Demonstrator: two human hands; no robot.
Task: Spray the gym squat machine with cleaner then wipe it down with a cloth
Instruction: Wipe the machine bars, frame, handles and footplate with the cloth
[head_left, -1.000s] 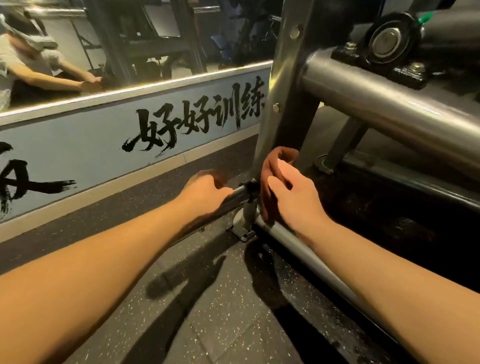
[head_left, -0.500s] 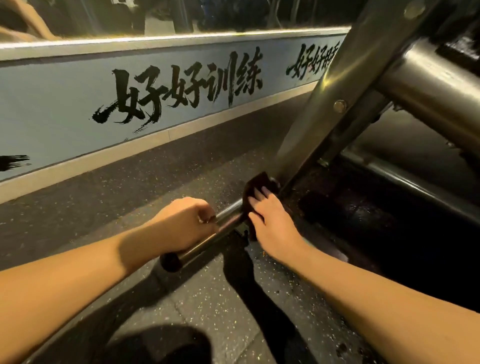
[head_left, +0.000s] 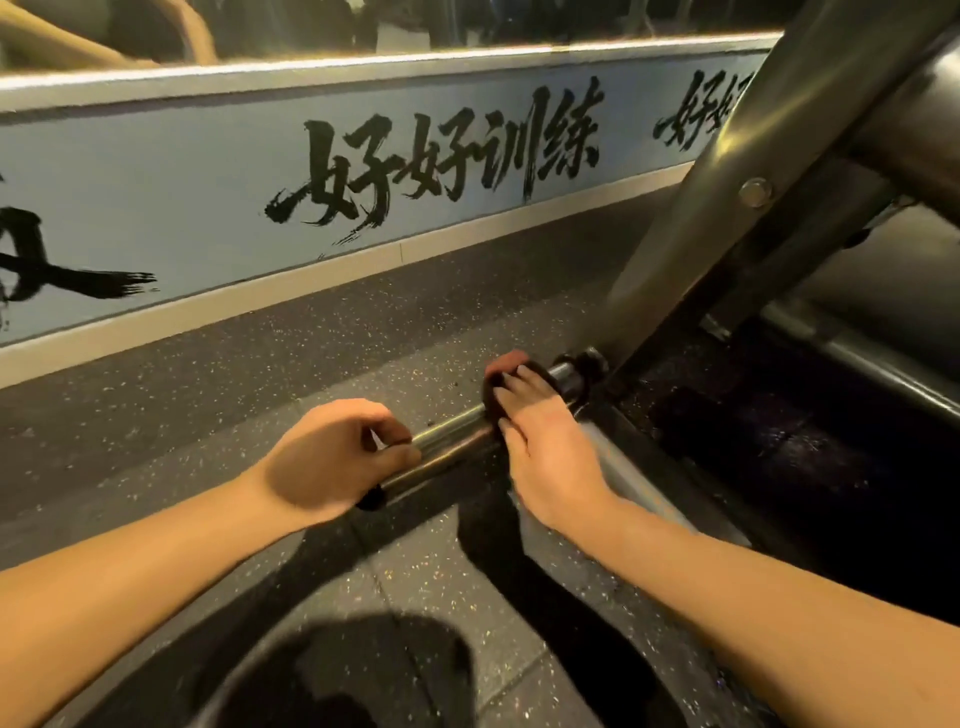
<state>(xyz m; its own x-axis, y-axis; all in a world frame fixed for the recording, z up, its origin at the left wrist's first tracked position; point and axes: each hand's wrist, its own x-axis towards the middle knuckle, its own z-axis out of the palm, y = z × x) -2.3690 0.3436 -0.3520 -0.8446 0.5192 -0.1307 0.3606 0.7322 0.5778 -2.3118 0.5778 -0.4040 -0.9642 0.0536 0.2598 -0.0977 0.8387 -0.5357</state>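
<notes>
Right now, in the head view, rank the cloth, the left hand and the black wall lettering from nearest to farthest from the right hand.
1. Cloth, under the right hand, on the bar.
2. Left hand, gripping the bar's outer end, leftward.
3. Black wall lettering, beyond the floor strip.

Black calligraphy (head_left: 447, 161) marks the blue wall (head_left: 156, 182) above speckled flooring (head_left: 249, 374).

I'm moving the cloth (head_left: 500, 367) off the upright (head_left: 712, 176), onto the low bar (head_left: 451, 442).
My right hand (head_left: 545, 460) is sliding it away from the upright's foot and along the low bar, drawing nearer my left hand (head_left: 332, 457).
</notes>
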